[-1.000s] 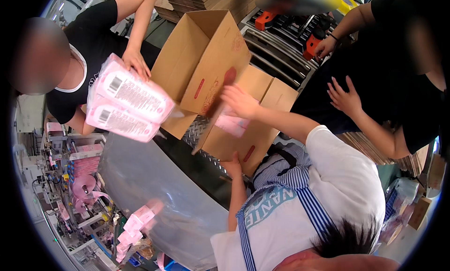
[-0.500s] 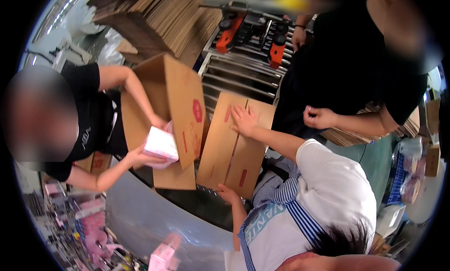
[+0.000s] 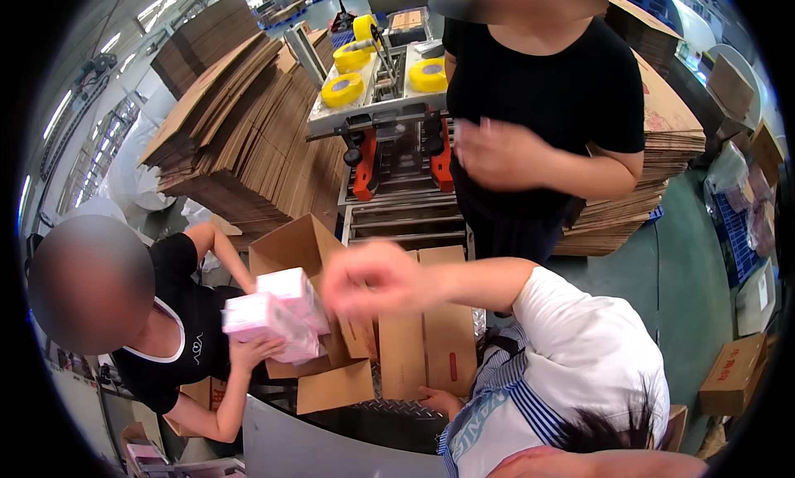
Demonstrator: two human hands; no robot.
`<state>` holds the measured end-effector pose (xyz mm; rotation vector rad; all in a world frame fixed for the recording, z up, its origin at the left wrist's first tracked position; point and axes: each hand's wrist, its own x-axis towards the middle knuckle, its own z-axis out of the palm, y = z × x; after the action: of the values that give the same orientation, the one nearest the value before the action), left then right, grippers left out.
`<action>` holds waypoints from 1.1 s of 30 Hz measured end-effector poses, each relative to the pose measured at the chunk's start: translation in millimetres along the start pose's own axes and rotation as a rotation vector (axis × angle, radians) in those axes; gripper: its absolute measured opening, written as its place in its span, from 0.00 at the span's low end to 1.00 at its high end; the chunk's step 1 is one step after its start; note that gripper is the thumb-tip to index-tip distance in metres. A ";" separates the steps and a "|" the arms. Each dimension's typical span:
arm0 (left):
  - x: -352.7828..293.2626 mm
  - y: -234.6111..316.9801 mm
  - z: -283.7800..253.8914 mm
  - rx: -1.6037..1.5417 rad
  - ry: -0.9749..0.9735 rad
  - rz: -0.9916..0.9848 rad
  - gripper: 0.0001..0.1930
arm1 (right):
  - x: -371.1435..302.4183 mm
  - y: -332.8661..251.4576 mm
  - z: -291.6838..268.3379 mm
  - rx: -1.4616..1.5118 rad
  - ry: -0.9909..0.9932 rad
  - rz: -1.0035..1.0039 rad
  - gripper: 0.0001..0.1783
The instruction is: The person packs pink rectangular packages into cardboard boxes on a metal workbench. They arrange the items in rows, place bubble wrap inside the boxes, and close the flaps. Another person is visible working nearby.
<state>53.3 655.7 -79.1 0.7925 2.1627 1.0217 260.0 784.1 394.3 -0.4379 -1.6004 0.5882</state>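
Observation:
Neither my left hand nor my right hand shows. A person in black at the left holds several pink-and-white packs [image 3: 281, 317] over an upright open cardboard carton [image 3: 335, 389], one hand [image 3: 255, 351] under them. At the lower right, a person in a white shirt [image 3: 584, 345] and striped apron keeps one hand [image 3: 441, 401] at the near edge of a second carton [image 3: 403, 358], which has closed flaps. That person's other hand [image 3: 373, 279] is raised above the cartons and blurred. A third person in black [image 3: 542, 85] stands beyond, a blurred hand [image 3: 501, 155] before the chest.
Behind the cartons runs a roller conveyor [image 3: 404, 227] with orange guides [image 3: 364, 170] and yellow tape rolls [image 3: 344, 90]. Flattened cardboard stacks [image 3: 257, 143] stand at the left, with more cardboard [image 3: 625, 188] at the right. A grey curved surface [image 3: 323, 449] lies at the bottom.
My view has tilted upward. The left person now holds more packs above the carton. The white-shirted person's hand has lifted off the closed carton. A pink pack at the lower edge has left view.

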 end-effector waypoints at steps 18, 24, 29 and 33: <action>12.3 6.7 -22.9 0.027 -0.091 -0.027 0.27 | 14.9 -173.6 68.3 0.795 -0.016 -0.638 0.09; 10.7 4.7 -26.6 0.039 -0.103 -0.032 0.26 | 11.9 -153.6 71.3 0.797 -0.127 -0.832 0.09; 12.0 5.3 -31.1 0.047 -0.107 -0.025 0.26 | 5.2 -155.3 74.1 0.899 -0.038 -0.697 0.09; 11.5 6.5 -35.8 0.042 -0.110 -0.022 0.26 | 0.9 -159.0 54.9 0.866 -0.142 -0.527 0.07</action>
<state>21.5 651.4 -58.4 0.8235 2.1011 0.9030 214.9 652.1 488.2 0.6603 -1.3522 0.8339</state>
